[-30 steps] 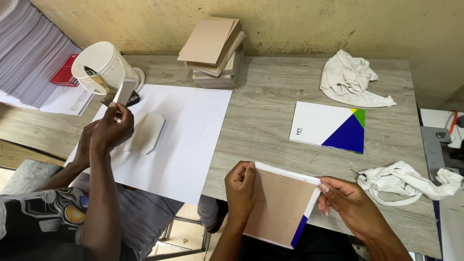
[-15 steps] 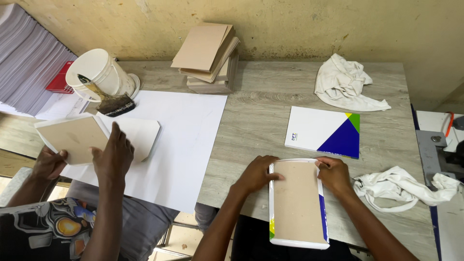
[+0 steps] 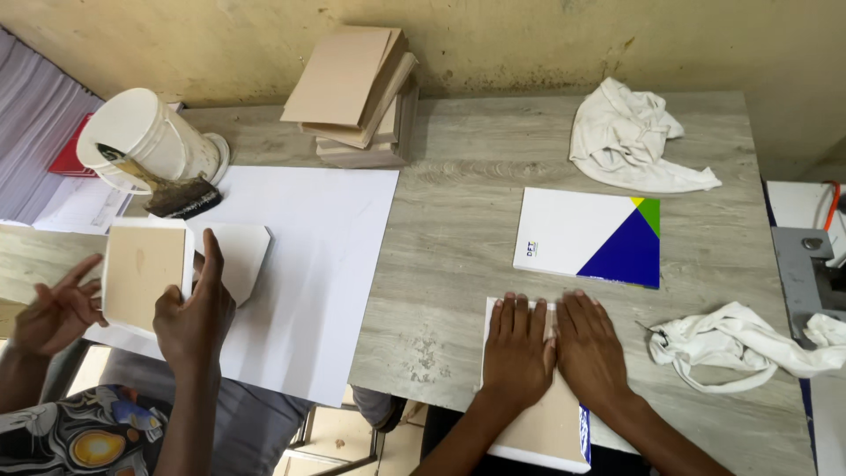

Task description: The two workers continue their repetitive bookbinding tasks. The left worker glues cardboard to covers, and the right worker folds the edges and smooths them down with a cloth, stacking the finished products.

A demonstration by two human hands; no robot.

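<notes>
Both my hands lie flat, fingers stretched forward, on a brown board wrapped in white paper with a blue edge [image 3: 548,427] at the table's near edge. My left hand [image 3: 518,353] and my right hand [image 3: 592,348] sit side by side and touch each other, palms down on the upper part of the board. Neither hand grips anything. Just beyond them lies a finished white cover with a blue and green triangle [image 3: 589,236].
On the left, a co-worker's two hands [image 3: 189,308] hold a brown board [image 3: 144,267] above a large white sheet [image 3: 326,264]. Nearby are a white bucket [image 3: 145,141] with a brush [image 3: 181,198], stacked brown boards [image 3: 352,84], and two white rags [image 3: 630,137] [image 3: 740,344].
I have laid the tilted board flat on the table and brought both palms down onto it. The co-worker has put the brush down and picked up a brown board.
</notes>
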